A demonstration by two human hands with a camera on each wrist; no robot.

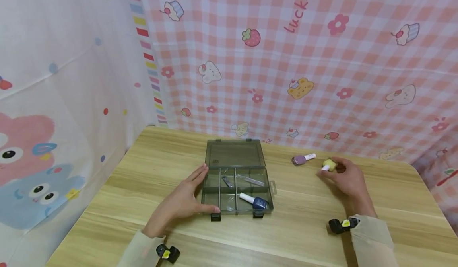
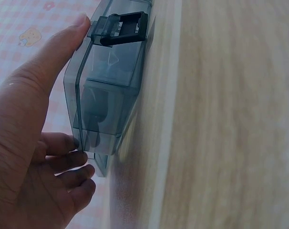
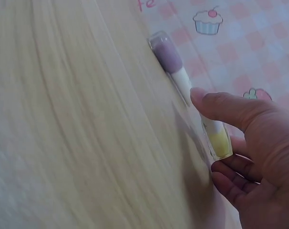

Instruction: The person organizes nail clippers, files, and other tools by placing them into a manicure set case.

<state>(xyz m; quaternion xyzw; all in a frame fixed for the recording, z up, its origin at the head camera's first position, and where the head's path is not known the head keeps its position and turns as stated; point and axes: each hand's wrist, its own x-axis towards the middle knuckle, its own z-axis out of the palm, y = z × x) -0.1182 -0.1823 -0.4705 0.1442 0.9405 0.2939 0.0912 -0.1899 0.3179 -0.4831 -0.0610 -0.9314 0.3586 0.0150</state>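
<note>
A smoky clear plastic compartment box [image 1: 211, 199] lies on the table with its lid [image 1: 234, 153] folded back. My left hand [image 1: 182, 197] grips its left end, thumb on the front rim and fingertips at the side, as the left wrist view [image 2: 27, 114] also has it. Inside are a nail clipper [image 1: 227, 182], a slim clear-looking stick [image 1: 253, 180] and a dark blue nail polish bottle [image 1: 260, 203] with a white cap. Far to the right, my right hand [image 1: 348, 179] pinches a yellow nail polish bottle [image 3: 220, 142] between thumb and fingers.
A purple nail polish bottle [image 1: 299, 160] with a white cap lies left of my right hand, near the table's back edge. Behind the wooden table [image 1: 293, 235] hangs a pink checked cloth [image 1: 272, 68]. Two black latches [image 1: 216, 217] stick out at the box's front.
</note>
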